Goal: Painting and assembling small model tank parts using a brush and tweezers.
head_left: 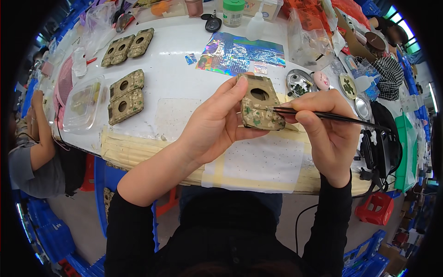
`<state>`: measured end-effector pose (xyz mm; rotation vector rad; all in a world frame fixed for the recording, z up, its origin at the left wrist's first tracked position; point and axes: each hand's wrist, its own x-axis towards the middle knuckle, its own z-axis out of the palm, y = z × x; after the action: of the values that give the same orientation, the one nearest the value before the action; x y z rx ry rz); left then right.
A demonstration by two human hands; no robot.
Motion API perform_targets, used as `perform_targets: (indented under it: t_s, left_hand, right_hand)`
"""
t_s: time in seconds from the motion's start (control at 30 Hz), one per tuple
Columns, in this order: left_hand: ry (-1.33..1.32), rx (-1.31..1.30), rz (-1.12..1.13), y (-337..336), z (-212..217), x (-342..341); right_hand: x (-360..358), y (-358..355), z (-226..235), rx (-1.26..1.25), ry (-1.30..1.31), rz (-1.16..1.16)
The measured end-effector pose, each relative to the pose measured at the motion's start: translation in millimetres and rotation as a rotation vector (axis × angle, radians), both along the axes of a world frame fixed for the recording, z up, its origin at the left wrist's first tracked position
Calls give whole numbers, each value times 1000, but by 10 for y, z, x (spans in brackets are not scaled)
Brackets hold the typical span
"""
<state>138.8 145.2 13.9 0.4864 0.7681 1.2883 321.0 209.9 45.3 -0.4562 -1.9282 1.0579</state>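
Cradling camouflage hull [257, 113] in left hand [213, 113]; pinching black tweezers [325, 114] in right hand [330, 138], points at hull's face. Apparently at fine detailing; next calling for steady, light touch.

The model vehicle hull [253, 107] I hold, mid-frame, wears pixelated camouflage in tan, brown and green; my tweezers [339, 117] and sleeves [333, 214] are black. Upper centre, a foil sheet [244, 51] shimmers rainbow on the white worktop [173, 48], and a jar lid [234, 5] is green. Lower right, a stool [374, 210] is red.
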Motion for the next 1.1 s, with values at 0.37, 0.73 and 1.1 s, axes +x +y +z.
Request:
perform_targets:
  t_s: [0.37,0.73,1.1]
  left_hand:
    - [1,-10,3,3,-4,-1]
    - [-10,11,-15,3,-9,-11]
    - [-22,20,-27,4,-33,-14]
  right_hand:
    - [7,-2,-1,12,-10,9]
    - [9,-2,11,1,-9,14]
    - [16,-10,5,0,1,15]
